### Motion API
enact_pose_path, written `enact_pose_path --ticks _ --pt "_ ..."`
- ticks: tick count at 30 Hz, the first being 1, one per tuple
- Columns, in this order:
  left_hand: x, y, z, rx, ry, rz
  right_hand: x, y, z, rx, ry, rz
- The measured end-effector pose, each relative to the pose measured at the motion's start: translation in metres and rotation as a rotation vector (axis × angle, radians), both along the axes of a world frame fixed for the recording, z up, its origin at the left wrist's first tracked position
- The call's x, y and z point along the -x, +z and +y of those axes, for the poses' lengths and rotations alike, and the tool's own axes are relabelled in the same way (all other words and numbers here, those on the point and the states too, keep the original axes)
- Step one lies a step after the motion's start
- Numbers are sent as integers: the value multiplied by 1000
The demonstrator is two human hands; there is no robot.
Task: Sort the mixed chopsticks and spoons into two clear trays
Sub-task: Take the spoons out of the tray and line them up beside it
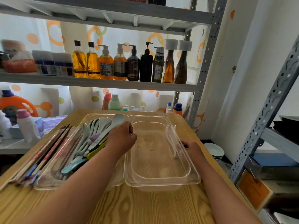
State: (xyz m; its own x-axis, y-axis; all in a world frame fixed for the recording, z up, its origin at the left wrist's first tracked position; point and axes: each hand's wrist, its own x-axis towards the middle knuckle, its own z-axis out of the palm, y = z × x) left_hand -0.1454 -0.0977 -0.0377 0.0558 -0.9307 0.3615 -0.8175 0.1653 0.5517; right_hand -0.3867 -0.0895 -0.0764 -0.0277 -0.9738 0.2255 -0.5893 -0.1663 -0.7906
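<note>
- My left hand (pixel 123 136): fingers curled, above where the two trays meet, beside a pale spoon (pixel 119 119); cannot tell if it holds it.
- My right hand (pixel 193 150): grips the right tray (pixel 161 183) at its rim.
- The spoons (pixel 90 135) lie piled in the left tray (pixel 48 183), chopsticks (pixel 48 149) along its left rim, all on the counter (pixel 145 207).

Chopsticks (pixel 47 151) lie left of the left tray (pixel 48 187) holding spoons (pixel 97 126); the right tray (pixel 161 183) adjoins it.

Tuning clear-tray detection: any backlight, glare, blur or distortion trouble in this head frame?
Head view: the backlit curtain blows out and leaves the row of bottles partly silhouetted; the empty right tray is low-contrast, legible mostly by rim highlights; the orange packet at the left edge is soft; wide-angle slants the perforated upright at right; no hard shadows on the wooden table.
</note>
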Motion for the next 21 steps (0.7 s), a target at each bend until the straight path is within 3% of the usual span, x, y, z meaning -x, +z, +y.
enact_pose_path --ticks 21 --pt "0 0 2 -11 7 0 4 -4 -4 -34 -30 -86"
